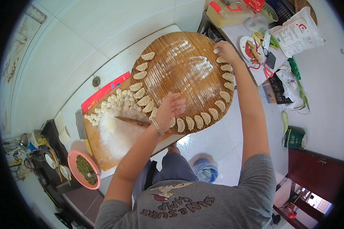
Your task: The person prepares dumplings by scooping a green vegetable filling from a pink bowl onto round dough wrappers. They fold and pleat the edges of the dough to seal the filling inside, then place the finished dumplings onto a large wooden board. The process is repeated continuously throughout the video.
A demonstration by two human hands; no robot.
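Note:
A large round wooden board point(179, 76) dusted with flour carries a curve of folded dumplings point(198, 121) along its left, near and right edges. My right hand point(226, 52) is at the board's far right rim, its fingers closed on a pale dumpling point(216, 50). Over the near left part of the board, my left hand point(172, 108) is open, fingers stretched out and holding nothing. Next to my left wrist, a wooden rolling pin point(132, 121) lies on the floured cutting board point(107, 162), near a flat dough wrapper point(111, 125) and many small dough pieces point(120, 100).
A cleaver point(81, 126) lies at the cutting board's left edge, above a pink bowl point(70, 160) of green filling point(86, 170). On the right, a side table holds a plate point(244, 42), a phone point(271, 60) and a white sack point(296, 32). A blue bin point(205, 171) stands on the floor.

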